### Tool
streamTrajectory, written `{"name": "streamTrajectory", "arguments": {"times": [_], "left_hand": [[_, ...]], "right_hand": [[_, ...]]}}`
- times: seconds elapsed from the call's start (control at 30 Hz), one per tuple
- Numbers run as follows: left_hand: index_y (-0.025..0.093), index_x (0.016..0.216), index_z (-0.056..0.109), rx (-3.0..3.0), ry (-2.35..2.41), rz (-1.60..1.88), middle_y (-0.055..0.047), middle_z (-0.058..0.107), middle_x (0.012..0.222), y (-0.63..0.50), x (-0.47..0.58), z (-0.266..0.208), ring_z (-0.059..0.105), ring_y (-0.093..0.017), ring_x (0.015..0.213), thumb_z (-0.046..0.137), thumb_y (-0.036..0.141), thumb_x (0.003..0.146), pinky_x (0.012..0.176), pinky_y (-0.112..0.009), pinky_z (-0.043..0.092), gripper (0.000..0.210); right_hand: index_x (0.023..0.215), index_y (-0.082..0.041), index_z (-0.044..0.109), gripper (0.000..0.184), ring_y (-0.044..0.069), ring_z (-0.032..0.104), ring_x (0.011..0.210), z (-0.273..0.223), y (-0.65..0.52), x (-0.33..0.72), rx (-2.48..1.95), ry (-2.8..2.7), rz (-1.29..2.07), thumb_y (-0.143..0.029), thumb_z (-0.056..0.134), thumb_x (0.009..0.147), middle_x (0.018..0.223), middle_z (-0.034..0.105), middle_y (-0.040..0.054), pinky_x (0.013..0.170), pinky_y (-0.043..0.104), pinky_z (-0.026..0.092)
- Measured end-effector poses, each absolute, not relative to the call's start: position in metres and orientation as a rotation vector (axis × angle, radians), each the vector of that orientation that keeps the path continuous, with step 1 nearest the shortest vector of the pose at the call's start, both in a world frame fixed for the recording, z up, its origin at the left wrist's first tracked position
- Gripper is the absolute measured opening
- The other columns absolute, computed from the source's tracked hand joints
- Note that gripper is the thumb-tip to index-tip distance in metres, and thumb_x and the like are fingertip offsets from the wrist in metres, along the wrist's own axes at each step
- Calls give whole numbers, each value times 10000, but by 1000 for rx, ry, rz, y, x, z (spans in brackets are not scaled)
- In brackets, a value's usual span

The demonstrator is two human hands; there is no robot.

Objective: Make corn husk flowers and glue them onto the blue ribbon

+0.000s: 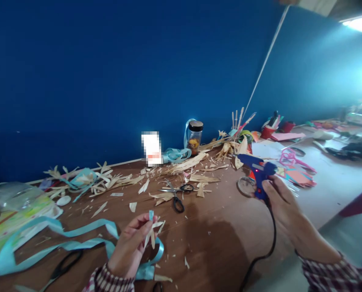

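My left hand [131, 241] pinches a small bundle of pale dried husk strips [152, 236], with a bit of light blue ribbon [151, 215] at its top. More of that ribbon loops over the table to the left of the hand and beneath it. Off to the right, my right hand [280, 200] is wrapped around the handle of a blue glue gun [258, 172]. Its nozzle points left, a small red light glows on its body, and a black cord runs down from it. Scissors with black handles [177, 194] lie spread between the hands.
Dried husk pieces [190, 162] litter the brown table [205, 235]. A black-lidded jar [195, 138] stands near the blue wall. A roll of tape [246, 186] sits behind the glue gun, with pink scissors [293, 158] and papers further right. Another pair of scissors [65, 263] lies front left.
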State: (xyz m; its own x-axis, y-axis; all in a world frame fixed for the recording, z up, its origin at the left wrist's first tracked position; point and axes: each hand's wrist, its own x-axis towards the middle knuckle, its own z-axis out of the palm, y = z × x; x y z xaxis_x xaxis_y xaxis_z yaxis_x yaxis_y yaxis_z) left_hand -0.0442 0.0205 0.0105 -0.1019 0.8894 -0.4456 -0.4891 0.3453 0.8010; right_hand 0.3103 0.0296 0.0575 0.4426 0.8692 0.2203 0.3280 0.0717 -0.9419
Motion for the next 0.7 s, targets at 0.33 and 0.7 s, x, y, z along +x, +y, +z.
{"name": "streamTrajectory", "arguments": {"times": [0.33, 0.7], "left_hand": [[129, 744, 644, 393, 1087, 1257, -27, 690, 703, 24, -49, 2, 608, -77, 550, 840, 252, 494, 519, -152, 492, 340], [153, 796, 621, 398, 1158, 1253, 23, 655, 668, 21, -49, 7, 601, -93, 560, 820, 284, 518, 537, -205, 510, 366]], "right_hand": [[759, -206, 540, 260, 114, 476, 521, 45, 13, 209, -1346, -1135, 1242, -457, 603, 775, 613, 528, -12, 476, 220, 417], [861, -174, 504, 314, 117, 504, 617, 38, 5, 173, -1262, -1449, 1486, -482, 441, 879, 724, 537, 9, 554, 226, 443]]}}
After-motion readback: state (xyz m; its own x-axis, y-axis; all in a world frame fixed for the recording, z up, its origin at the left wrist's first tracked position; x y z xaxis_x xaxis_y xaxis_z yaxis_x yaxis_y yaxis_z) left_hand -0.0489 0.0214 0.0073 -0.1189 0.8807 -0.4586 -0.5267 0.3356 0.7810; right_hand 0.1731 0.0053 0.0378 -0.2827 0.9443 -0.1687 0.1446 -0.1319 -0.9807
